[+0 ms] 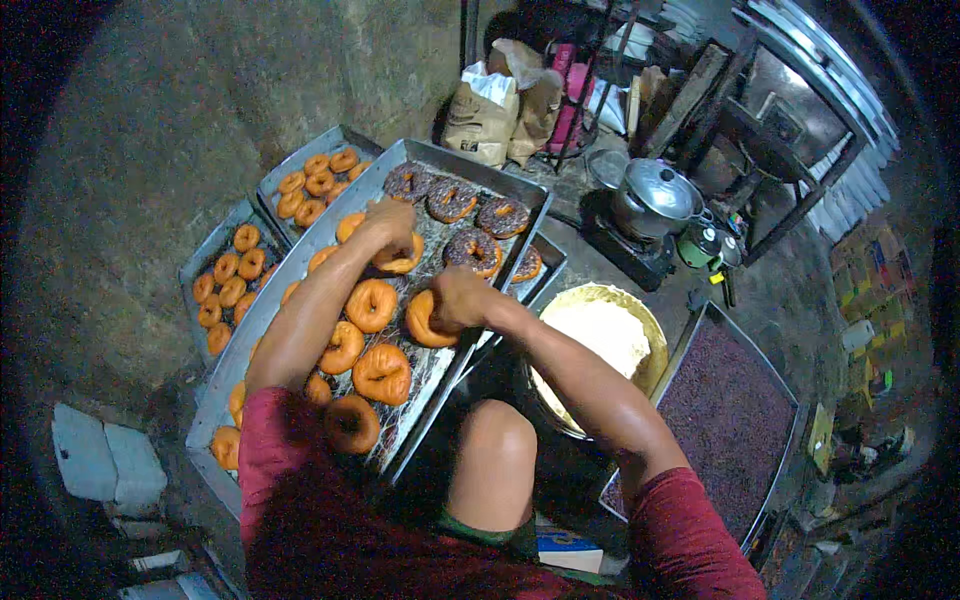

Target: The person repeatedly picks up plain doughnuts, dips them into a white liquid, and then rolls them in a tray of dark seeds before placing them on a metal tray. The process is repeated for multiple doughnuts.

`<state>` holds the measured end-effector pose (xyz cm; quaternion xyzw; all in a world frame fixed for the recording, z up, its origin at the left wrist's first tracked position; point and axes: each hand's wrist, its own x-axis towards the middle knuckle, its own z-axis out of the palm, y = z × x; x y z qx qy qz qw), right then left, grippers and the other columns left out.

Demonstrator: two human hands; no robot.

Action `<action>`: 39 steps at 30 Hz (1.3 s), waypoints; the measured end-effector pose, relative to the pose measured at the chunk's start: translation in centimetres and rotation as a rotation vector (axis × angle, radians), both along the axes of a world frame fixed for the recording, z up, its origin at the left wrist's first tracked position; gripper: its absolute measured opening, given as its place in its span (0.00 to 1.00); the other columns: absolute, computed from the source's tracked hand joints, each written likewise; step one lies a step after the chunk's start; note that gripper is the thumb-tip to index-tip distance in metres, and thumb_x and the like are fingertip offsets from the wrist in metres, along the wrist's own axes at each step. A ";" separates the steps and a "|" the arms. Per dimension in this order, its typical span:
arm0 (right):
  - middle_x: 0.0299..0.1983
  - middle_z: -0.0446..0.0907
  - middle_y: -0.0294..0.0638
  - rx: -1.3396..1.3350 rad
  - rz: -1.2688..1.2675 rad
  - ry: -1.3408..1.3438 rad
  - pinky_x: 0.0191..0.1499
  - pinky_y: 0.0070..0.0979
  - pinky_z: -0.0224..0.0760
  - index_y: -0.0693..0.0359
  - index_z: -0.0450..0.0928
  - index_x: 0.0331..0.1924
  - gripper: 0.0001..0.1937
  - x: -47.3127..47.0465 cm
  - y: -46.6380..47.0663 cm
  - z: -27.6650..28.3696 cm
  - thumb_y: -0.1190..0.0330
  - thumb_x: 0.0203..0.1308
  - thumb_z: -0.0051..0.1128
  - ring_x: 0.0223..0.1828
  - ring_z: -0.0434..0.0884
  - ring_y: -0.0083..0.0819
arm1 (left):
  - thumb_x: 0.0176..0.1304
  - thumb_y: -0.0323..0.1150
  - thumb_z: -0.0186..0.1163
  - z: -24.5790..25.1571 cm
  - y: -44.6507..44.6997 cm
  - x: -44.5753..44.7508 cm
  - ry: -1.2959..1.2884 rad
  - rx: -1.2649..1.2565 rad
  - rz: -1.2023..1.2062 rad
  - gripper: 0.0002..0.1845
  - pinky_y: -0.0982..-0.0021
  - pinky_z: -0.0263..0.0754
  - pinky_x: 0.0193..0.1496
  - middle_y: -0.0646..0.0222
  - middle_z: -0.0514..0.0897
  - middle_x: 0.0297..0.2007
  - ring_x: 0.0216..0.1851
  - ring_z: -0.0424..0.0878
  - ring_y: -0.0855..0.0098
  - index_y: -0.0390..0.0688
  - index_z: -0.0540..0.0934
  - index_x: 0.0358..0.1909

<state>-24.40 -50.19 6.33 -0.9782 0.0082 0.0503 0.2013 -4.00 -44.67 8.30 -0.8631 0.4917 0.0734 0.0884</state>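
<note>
A large metal tray [480, 174] lies before me, holding several plain ring doughnuts [372, 305] and, at its far end, several doughnuts with dark sprinkles [472, 252]. My left hand [390, 225] is over a plain doughnut [401, 259] near the tray's middle; its fingertips are hidden, so its hold cannot be told. On the tray's right side my right hand [461, 300] has its fingers on another plain doughnut [427, 321], gripping its right part. The sprinkled doughnut nearest the right hand lies just beyond it.
Right of my knee stands a round container of pale cream [596, 330], beside a tray of dark sprinkles [724, 412]. Smaller trays of doughnuts [229, 277] lie at the left. A lidded pot [660, 191] sits on a stove, and paper sacks [480, 116] stand behind.
</note>
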 end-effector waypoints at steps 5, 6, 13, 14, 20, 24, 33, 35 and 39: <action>0.40 0.81 0.59 0.293 -0.829 -0.609 0.48 0.39 0.75 0.72 0.73 0.40 0.23 -7.0 -6.8 6.2 0.63 0.46 0.67 0.44 0.83 0.47 | 0.60 0.38 0.68 3.1 -0.5 -6.8 1.406 -0.943 0.259 0.17 0.64 0.83 0.38 0.61 0.86 0.40 0.37 0.86 0.65 0.38 0.82 0.46; 0.39 0.79 0.59 0.226 -0.838 -0.736 0.48 0.40 0.73 0.71 0.71 0.39 0.22 -8.0 -7.0 6.8 0.62 0.47 0.67 0.44 0.81 0.48 | 0.66 0.34 0.62 3.3 -1.5 -9.2 1.505 -0.956 0.239 0.16 0.67 0.83 0.40 0.66 0.85 0.41 0.38 0.85 0.70 0.39 0.77 0.53; 0.41 0.73 0.50 0.368 -0.836 -0.708 0.48 0.36 0.71 0.65 0.62 0.44 0.25 -17.8 -6.6 5.9 0.59 0.57 0.67 0.43 0.76 0.37 | 0.77 0.48 0.39 3.9 -6.4 -20.8 2.070 -0.655 -0.023 0.24 0.54 0.80 0.55 0.57 0.77 0.56 0.53 0.81 0.61 0.39 0.68 0.60; 0.44 0.75 0.49 0.379 -0.862 -0.747 0.47 0.33 0.74 0.63 0.63 0.47 0.26 -19.9 -7.2 5.7 0.58 0.56 0.69 0.43 0.79 0.34 | 0.76 0.45 0.43 3.7 -6.7 -21.5 2.020 -0.568 -0.037 0.21 0.49 0.79 0.54 0.56 0.77 0.56 0.53 0.81 0.58 0.41 0.69 0.60; 0.54 0.73 0.58 0.293 -0.877 -0.353 0.54 0.38 0.75 0.61 0.66 0.61 0.32 -25.5 -12.3 0.9 0.58 0.54 0.63 0.53 0.79 0.51 | 0.61 0.40 0.64 1.8 -9.7 -24.8 1.593 -0.368 -0.007 0.31 0.57 0.77 0.49 0.64 0.76 0.54 0.52 0.77 0.66 0.53 0.66 0.66; 0.51 0.70 0.61 -0.188 -1.035 -0.061 0.49 0.48 0.77 0.56 0.68 0.60 0.19 -23.2 -13.0 -7.2 0.62 0.68 0.45 0.57 0.72 0.59 | 0.53 0.40 0.68 -0.5 -11.1 -25.5 1.191 -0.319 -0.197 0.34 0.61 0.78 0.47 0.63 0.83 0.47 0.45 0.80 0.70 0.50 0.72 0.64; 0.59 0.68 0.60 -0.095 -1.069 -0.113 0.56 0.51 0.71 0.54 0.70 0.60 0.31 -24.9 -15.7 -7.0 0.52 0.53 0.64 0.59 0.70 0.61 | 0.43 0.43 0.73 -9.9 -11.6 -29.1 0.421 -0.374 -0.451 0.45 0.52 0.73 0.57 0.41 0.76 0.51 0.54 0.73 0.42 0.40 0.68 0.65; 0.52 0.77 0.57 0.070 -1.127 -0.324 0.50 0.43 0.75 0.63 0.70 0.56 0.35 -27.0 -17.0 -4.0 0.61 0.41 0.73 0.50 0.79 0.51 | 0.46 0.40 0.73 -11.7 -11.5 -30.5 0.345 -0.384 -0.489 0.39 0.51 0.73 0.56 0.43 0.74 0.49 0.53 0.72 0.42 0.43 0.70 0.63; 0.53 0.78 0.46 0.597 -1.021 -0.676 0.50 0.31 0.77 0.64 0.70 0.61 0.32 -33.7 -16.5 -0.1 0.64 0.52 0.70 0.52 0.79 0.34 | 0.52 0.39 0.68 -12.4 -12.0 -31.2 0.291 -0.216 -0.574 0.27 0.49 0.76 0.48 0.48 0.74 0.45 0.52 0.73 0.45 0.44 0.77 0.54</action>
